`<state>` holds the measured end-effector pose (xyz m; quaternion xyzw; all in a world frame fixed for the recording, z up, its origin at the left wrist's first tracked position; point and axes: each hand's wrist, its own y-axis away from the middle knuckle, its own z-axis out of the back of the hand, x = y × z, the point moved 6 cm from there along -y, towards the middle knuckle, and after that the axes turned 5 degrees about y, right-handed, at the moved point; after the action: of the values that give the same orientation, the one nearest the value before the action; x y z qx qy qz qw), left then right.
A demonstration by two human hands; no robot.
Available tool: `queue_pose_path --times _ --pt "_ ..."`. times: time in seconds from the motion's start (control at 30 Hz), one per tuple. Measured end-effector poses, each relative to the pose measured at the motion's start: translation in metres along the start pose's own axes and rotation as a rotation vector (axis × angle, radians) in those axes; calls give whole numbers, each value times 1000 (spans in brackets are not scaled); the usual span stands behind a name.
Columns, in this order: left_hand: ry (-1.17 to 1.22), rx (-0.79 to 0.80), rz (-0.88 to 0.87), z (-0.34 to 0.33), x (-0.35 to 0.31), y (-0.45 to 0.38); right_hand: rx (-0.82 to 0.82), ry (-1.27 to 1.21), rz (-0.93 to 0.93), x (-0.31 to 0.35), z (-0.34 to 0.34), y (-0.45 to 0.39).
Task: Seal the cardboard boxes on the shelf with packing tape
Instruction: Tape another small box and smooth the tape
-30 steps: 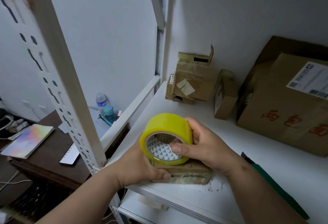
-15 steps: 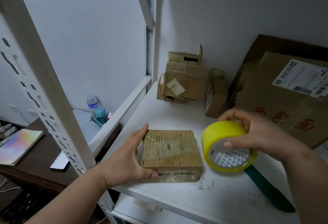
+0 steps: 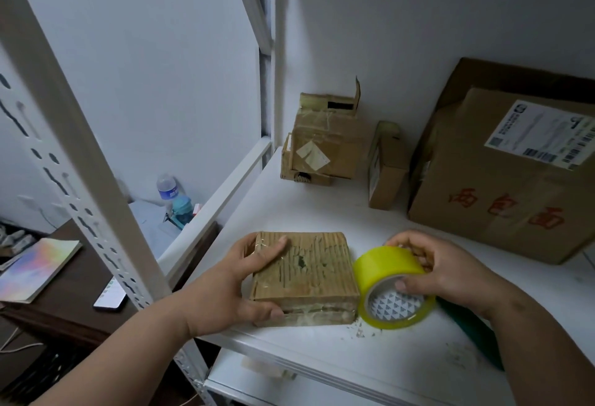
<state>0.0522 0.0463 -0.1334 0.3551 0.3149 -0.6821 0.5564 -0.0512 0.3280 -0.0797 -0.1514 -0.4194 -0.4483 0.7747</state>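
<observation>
The tape roll [image 3: 391, 283] has come off the top of the small box [image 3: 304, 277], where it sat a second ago, and now rests at the box's 3 o'clock side, touching or nearly touching its right edge on the white shelf [image 3: 322, 209]. That frees the box's top face, so taping can likely start once a loose end is found. The left hand [image 3: 238, 280] grips the box's left side, thumb on the front face and fingers over the top. The right hand [image 3: 441, 270] holds the roll, thumb at the core, fingers curled over the rim. The box is flat and square, its corrugated top scuffed, with a dark torn spot near the middle and old clear tape round the front edge. Whether a strip is already pulled free is hard to tell. Other boxes [image 3: 325, 141] wait at 12 o'clock.
</observation>
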Motion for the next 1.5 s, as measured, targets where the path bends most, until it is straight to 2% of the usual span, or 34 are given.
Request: queue_pose_path --times 0.1,0.17,0.27,0.37,0.43,0.53,0.73,0.83,0.9,0.97,1.03,1.2,1.3,1.43,1.5 --pt "-212 37 50 -1 -7 4 20 252 -31 8 2 9" --pt "-466 45 34 -2 -19 7 6 493 3 30 -1 16" --pt "-804 -61 -140 -16 -48 8 26 753 154 76 -44 25" --pt "-886 -74 -218 -36 -52 6 115 950 268 89 -108 27" --pt "-937 -73 -232 -37 -46 2 38 1060 285 79 -120 24" --pt "-1023 -80 -206 -30 -43 -1 -94 1067 275 66 -104 24" --pt "-995 -164 -103 -25 -39 8 -130 1077 162 59 -104 31" --pt "-1010 -163 -87 -25 -43 9 -163 1148 116 72 -112 29" --pt "-1001 -145 -82 -32 -45 6 -171 1087 105 75 -120 27" --pt "-995 -137 -84 -35 -43 4 -164 1008 138 75 -122 27" --pt "-1021 -115 -78 -30 -40 2 -171 1081 166 68 -114 26" --pt "-1015 -64 -44 -26 -36 4 -266 1056 194 59 -106 31" --pt "-1023 -67 -53 -26 -37 4 -340 1050 283 62 -106 30" --pt "-1046 -58 -74 -24 -40 4 -253 1089 253 63 -75 38" --pt "-1067 -54 -75 -24 -49 2 -194 904 142 55 -51 41"
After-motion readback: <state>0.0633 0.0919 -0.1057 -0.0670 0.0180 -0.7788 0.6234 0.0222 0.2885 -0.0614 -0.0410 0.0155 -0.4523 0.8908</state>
